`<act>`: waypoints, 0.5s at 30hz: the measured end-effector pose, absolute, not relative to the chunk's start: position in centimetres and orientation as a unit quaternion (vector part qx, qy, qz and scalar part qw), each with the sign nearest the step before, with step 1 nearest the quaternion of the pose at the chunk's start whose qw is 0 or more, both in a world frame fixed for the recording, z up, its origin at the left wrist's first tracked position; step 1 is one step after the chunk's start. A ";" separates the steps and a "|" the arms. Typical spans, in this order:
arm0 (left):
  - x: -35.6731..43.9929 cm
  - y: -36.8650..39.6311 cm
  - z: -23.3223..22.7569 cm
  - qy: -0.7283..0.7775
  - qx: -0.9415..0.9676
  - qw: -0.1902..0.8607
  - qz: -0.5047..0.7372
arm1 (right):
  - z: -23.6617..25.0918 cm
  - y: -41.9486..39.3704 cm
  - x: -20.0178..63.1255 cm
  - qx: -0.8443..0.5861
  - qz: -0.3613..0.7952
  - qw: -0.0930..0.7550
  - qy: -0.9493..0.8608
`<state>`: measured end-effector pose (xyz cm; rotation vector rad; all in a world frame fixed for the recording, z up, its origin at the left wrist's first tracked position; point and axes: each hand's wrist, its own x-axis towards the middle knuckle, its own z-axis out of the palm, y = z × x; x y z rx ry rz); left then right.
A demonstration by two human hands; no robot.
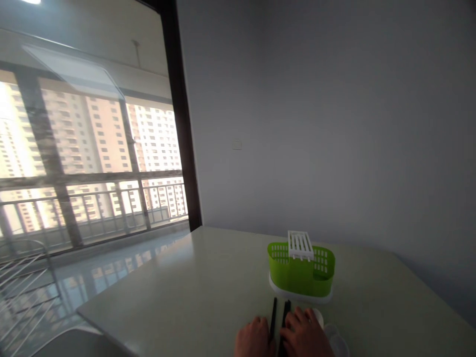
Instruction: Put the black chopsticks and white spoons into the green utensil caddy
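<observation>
Chopsticks (279, 317), two black sticks, lie flat near the table's (193, 287) front edge. Our left hand (255, 339) and right hand (307, 337) rest on their near ends, fingers bent; whether they grip, we cannot tell. Green basket (301, 272) just beyond holds none yet. We read no writing anywhere.
</observation>
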<state>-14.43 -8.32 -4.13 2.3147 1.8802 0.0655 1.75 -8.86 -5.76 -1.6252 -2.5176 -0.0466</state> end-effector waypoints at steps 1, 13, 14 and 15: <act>-14.5 -8.2 -4.0 0.632 0.772 0.071 0.017 | -5.8 -8.8 1.8 -0.539 -0.018 0.076 -0.839; -15.6 -7.2 -2.5 0.668 0.741 0.053 -0.029 | -5.3 -8.3 0.6 -0.535 -0.011 0.087 -0.840; -15.9 -7.1 -2.5 0.672 0.738 0.053 -0.021 | -5.3 -8.2 0.6 -0.536 -0.009 0.085 -0.840; -16.2 -7.0 -2.5 0.675 0.736 0.050 -0.010 | -5.3 -8.2 0.7 -0.537 -0.008 0.084 -0.839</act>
